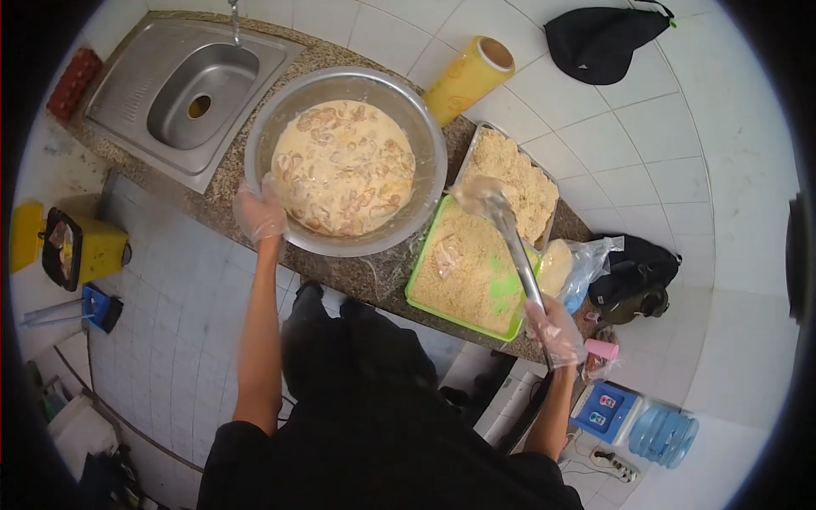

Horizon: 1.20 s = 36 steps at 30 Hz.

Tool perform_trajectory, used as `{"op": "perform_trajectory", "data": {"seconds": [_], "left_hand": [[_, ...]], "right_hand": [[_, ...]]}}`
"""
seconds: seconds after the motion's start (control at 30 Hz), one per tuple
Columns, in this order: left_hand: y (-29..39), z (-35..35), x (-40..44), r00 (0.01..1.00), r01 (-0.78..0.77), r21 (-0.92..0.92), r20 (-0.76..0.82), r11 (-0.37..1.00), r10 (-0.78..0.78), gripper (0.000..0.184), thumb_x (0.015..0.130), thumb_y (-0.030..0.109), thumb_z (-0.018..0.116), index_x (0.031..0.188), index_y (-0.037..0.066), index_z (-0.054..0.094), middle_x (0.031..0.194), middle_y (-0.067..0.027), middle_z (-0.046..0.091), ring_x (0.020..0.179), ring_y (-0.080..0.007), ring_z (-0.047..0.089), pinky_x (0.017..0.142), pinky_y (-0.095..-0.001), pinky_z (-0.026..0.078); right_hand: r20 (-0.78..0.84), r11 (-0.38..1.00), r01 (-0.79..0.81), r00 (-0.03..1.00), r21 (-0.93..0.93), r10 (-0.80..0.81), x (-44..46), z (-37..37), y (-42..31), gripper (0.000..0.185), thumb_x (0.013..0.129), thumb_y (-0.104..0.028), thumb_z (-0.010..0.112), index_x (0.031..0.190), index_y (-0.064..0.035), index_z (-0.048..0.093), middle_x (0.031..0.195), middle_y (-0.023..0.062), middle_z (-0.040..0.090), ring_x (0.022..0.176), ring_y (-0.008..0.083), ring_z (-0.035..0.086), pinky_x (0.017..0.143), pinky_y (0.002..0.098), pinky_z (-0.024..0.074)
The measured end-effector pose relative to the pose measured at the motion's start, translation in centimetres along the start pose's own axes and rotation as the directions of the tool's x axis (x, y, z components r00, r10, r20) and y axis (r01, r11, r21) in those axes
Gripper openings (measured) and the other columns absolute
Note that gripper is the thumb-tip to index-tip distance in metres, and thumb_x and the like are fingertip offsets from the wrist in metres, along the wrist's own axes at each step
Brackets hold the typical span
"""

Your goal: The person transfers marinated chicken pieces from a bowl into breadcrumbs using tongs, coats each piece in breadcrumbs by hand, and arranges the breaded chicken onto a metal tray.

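A large metal bowl (259, 144) holds pieces in a pale, creamy liquid. My left hand (261, 212), in a clear plastic glove, grips the bowl's left rim. Also gloved, my right hand (554, 331) is closed round the handle of a long metal ladle (512, 242). The ladle's head is blurred and lies over the upper edge of a green tray (459, 319) of pale crumbs; what it holds cannot be made out. One pinkish piece (448, 255) rests on those crumbs. Behind the green tray, a metal tray (551, 223) holds crumb-covered pieces.
A steel sink (174, 106) is left of the bowl. A yellow roll (463, 83) stands by the tiled wall, below a black cap (599, 42). Right of the trays are a plastic bag (591, 259) and black bags (633, 272). A yellow bin (100, 249) stands at left.
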<state>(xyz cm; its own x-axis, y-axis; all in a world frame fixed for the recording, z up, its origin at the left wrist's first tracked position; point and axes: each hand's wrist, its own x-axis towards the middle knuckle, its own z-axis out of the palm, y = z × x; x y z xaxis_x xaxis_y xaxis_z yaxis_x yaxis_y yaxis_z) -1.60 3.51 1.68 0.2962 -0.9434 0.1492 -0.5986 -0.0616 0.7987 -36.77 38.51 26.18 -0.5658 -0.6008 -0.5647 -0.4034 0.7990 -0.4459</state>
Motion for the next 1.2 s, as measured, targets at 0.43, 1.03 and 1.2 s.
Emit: {"op": "perform_trajectory", "data": {"seconds": [0.43, 1.03, 1.2], "left_hand": [[0.4, -0.1, 0.1, 0.997, 0.046, 0.133, 0.054, 0.990, -0.054, 0.035, 0.096, 0.026, 0.068, 0.118, -0.001, 0.071, 0.109, -0.0244, 0.075, 0.102, -0.0405, 0.073, 0.088, -0.0491, 0.055], [-0.1, -0.3, -0.2, 0.999, -0.027, -0.027, -0.035, 0.999, 0.026, 0.029, 0.091, 0.020, 0.069, 0.110, -0.003, 0.070, 0.099, -0.0273, 0.073, 0.095, -0.0465, 0.070, 0.085, -0.0524, 0.053], [1.2, -1.5, 0.0, 0.999, 0.026, -0.118, 0.022, 0.993, -0.024, 0.028, 0.090, 0.017, 0.069, 0.111, -0.001, 0.070, 0.100, -0.0258, 0.073, 0.096, -0.0453, 0.070, 0.087, -0.0515, 0.053]], "right_hand": [[-0.204, 0.879, -0.113, 0.979, -0.464, 0.019, 0.6, 6.6, -0.4, 0.049, 0.098, -0.047, 0.064, 0.110, -0.0003, 0.065, 0.088, 0.0318, 0.071, 0.088, 0.0487, 0.071, 0.076, 0.0564, 0.0549], [-0.029, 0.653, 0.443, 0.814, -0.615, -0.580, 18.4, 17.7, -18.4, 0.048, 0.099, -0.045, 0.062, 0.103, 0.0028, 0.067, 0.090, 0.0271, 0.072, 0.089, 0.0444, 0.071, 0.078, 0.0530, 0.0565], [0.049, 0.604, 0.460, 0.819, -0.651, -0.572, 24.5, 20.0, -23.1, 0.040, 0.100, -0.036, 0.060, 0.108, 0.0019, 0.071, 0.097, 0.0262, 0.073, 0.099, 0.0410, 0.072, 0.085, 0.0488, 0.0572]]}}
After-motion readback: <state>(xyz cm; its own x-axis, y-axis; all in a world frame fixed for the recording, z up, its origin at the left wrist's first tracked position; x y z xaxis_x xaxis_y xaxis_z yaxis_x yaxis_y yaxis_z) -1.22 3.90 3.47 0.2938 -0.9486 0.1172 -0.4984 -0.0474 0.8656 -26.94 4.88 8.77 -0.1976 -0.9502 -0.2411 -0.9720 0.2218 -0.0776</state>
